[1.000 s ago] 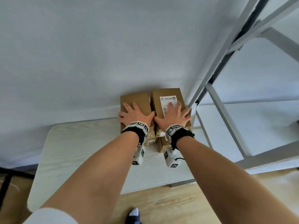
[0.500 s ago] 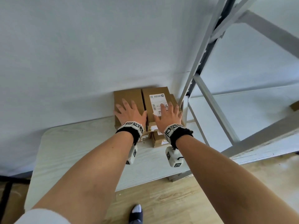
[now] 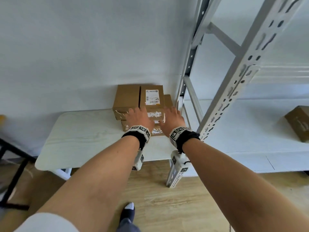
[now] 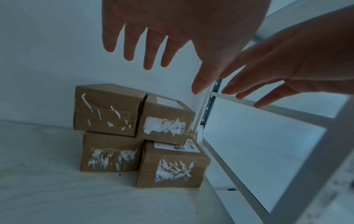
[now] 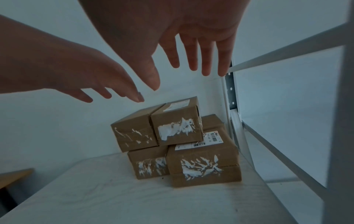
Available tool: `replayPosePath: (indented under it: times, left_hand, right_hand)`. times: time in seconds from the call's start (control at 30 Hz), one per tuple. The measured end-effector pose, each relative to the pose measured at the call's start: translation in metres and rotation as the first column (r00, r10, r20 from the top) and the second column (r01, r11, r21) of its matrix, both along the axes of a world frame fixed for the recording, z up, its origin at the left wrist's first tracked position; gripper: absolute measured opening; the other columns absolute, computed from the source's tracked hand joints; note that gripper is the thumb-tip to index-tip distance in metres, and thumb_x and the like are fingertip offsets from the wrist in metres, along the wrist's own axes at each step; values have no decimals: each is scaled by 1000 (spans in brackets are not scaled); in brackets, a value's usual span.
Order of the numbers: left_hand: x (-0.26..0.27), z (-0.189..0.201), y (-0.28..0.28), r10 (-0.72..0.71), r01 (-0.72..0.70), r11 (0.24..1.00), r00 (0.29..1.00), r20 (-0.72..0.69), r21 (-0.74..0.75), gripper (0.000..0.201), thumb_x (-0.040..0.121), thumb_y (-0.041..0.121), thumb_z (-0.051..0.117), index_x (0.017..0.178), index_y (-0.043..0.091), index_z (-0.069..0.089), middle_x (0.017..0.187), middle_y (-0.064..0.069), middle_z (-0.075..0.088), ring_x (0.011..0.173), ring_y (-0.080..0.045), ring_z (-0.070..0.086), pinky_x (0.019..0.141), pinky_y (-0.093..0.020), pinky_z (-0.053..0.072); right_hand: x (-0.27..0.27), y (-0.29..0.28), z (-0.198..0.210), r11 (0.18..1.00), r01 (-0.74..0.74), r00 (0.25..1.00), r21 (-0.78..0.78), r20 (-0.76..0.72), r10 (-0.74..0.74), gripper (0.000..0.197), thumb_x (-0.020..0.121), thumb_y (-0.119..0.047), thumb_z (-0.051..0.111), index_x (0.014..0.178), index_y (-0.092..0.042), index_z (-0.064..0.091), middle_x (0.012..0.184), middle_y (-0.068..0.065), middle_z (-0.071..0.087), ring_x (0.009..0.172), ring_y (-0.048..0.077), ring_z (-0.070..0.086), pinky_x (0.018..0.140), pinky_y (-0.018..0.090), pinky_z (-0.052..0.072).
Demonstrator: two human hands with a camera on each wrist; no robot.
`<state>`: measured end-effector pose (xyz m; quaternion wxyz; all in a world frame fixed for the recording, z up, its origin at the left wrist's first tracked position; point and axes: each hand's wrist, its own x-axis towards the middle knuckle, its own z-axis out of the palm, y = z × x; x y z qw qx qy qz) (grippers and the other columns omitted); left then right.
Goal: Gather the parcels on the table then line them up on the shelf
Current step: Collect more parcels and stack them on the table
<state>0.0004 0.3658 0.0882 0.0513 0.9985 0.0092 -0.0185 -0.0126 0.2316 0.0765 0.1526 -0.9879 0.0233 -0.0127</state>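
Observation:
Several brown cardboard parcels, scuffed with white tape marks, stand stacked in two layers at the back right of the white table (image 3: 83, 136), against the wall. The upper layer is a plain parcel (image 3: 127, 97) and a parcel with a white label (image 3: 151, 97). Two lower parcels (image 4: 111, 151) (image 4: 172, 163) show best in the wrist views. My left hand (image 3: 138, 118) and right hand (image 3: 173, 117) hover side by side in front of and above the stack, fingers spread and straight, touching nothing. The shelf board (image 3: 250, 123) lies to the right.
A white metal rack upright (image 3: 185, 91) stands right beside the stack, and a nearer perforated upright (image 3: 234, 91) crosses in front of the shelf. One brown parcel (image 3: 299, 123) lies on the shelf at the far right. A dark frame (image 3: 15, 164) stands left of the table.
Both hands lay flat on the two upper parcels; they have lifted off and drawn back toward me. The stack has not moved.

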Motion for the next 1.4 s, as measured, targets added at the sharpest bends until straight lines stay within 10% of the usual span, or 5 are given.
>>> replayPosePath:
  times: [0.43, 0.83, 1.4]
  left_hand:
    - [-98, -6, -31, -82, 82, 997, 995, 60, 9, 47, 87, 39, 63, 125, 14, 52, 120, -8, 60, 113, -30, 53, 94, -42, 47]
    - [-124, -35, -100, -444, 445, 890, 895, 33, -95, 51, 92, 46, 61, 132, 15, 52, 133, -5, 58, 125, -28, 50, 101, -41, 46]
    - [-141, -38, -369, -509, 481, 842, 858, -68, -244, 60, 91, 41, 62, 143, 18, 42, 140, -5, 51, 128, -29, 49, 100, -41, 43]
  right_hand:
    - [-96, -30, 7, 998, 14, 999, 62, 48, -17, 64, 91, -20, 59, 148, -18, 30, 139, 10, 48, 124, 29, 50, 100, 46, 49]
    - [-157, -89, -9, 955, 296, 955, 15, -32, -296, 46, 92, -21, 56, 135, -14, 42, 128, 9, 52, 115, 29, 53, 86, 38, 46]
    - [-208, -363, -21, 831, 552, 834, 73, -32, -551, 48, 93, -18, 54, 139, -13, 39, 132, 9, 51, 116, 28, 53, 88, 39, 48]
